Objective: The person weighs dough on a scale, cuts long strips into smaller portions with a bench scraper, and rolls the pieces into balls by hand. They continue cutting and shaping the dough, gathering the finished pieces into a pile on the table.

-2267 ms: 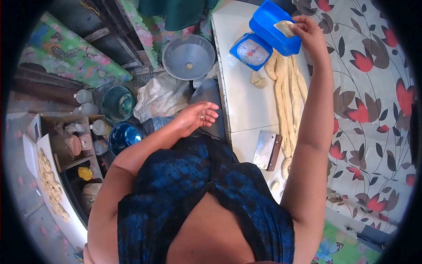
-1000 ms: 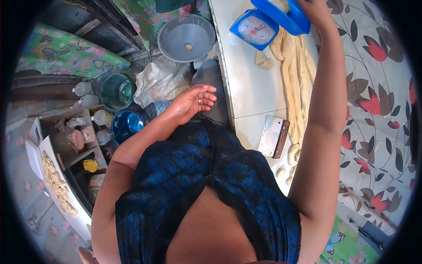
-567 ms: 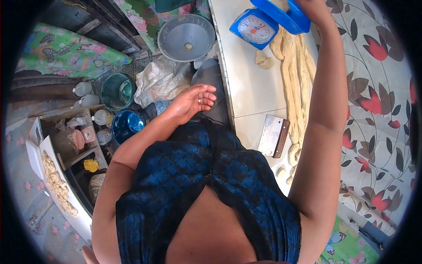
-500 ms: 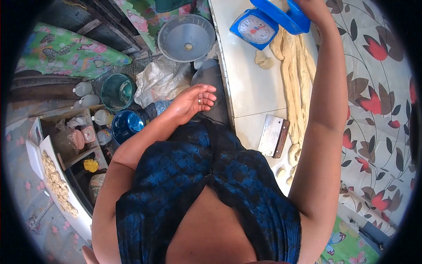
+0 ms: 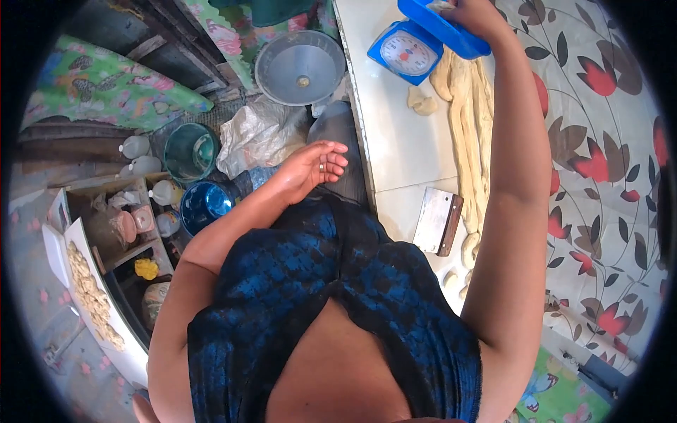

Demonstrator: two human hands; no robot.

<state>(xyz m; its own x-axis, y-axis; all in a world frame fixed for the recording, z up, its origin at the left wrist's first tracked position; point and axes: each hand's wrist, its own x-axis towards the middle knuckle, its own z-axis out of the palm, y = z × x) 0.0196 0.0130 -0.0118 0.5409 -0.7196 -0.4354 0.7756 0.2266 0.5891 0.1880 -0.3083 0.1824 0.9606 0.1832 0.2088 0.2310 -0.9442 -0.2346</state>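
My right hand [image 5: 474, 15] reaches to the blue tray [image 5: 451, 35] of the blue dial scale [image 5: 407, 53], its fingers closed on a pale piece of dough [image 5: 441, 5] there. My left hand [image 5: 317, 168] hovers palm up, left of the table's edge, fingers half curled and apart, holding nothing. Long strips of dough [image 5: 465, 134] run down the table from beside the scale. A small dough lump [image 5: 422, 102] lies below the scale. The scraper with a wooden handle [image 5: 438, 221] rests flat, left of the strips' lower end.
The white tiled table [image 5: 402, 155] has its edge at my left. Beyond it stand a grey basin [image 5: 300, 67], a green bucket [image 5: 190, 151] and a blue bucket [image 5: 206, 206]. A tray of dough pieces [image 5: 106, 345] lies at far left, by a shelf [image 5: 109, 257].
My right hand has moved slightly left and down over the scale's tray, and pale dough now shows at its fingers. My left hand stays nearly in place.
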